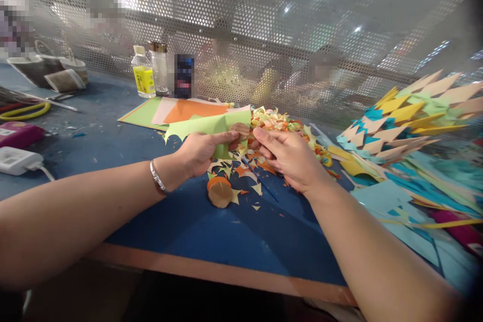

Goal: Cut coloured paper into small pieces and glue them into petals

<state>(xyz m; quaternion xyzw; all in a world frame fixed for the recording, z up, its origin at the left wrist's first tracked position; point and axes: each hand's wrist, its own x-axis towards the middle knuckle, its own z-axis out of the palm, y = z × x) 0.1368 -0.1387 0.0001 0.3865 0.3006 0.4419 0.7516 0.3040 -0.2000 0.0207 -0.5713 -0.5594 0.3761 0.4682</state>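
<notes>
My left hand [202,153] pinches a light green sheet of paper [196,126] between thumb and fingers. Under its thumb a round brown disc [240,130] lies against the sheet's right end. The sheet's lower left edge has curved cut-outs. Close by on the right, my right hand [289,156] is closed, thumb against curled fingers; what it holds, if anything, is hidden. On the blue table [226,241] below are a small stack of orange and tan paper circles [220,192], pointed paper scraps [257,189] and a thin blue stick-like thing [266,186].
Behind my hands lie coloured sheets [145,115] and a heap of paper scraps [279,123]. A yellow-labelled bottle [143,78] and a clear jar [160,70] stand at the perforated metal screen [249,35]. Spiky folded paper [400,115] rises at right; a white charger [17,161] sits left.
</notes>
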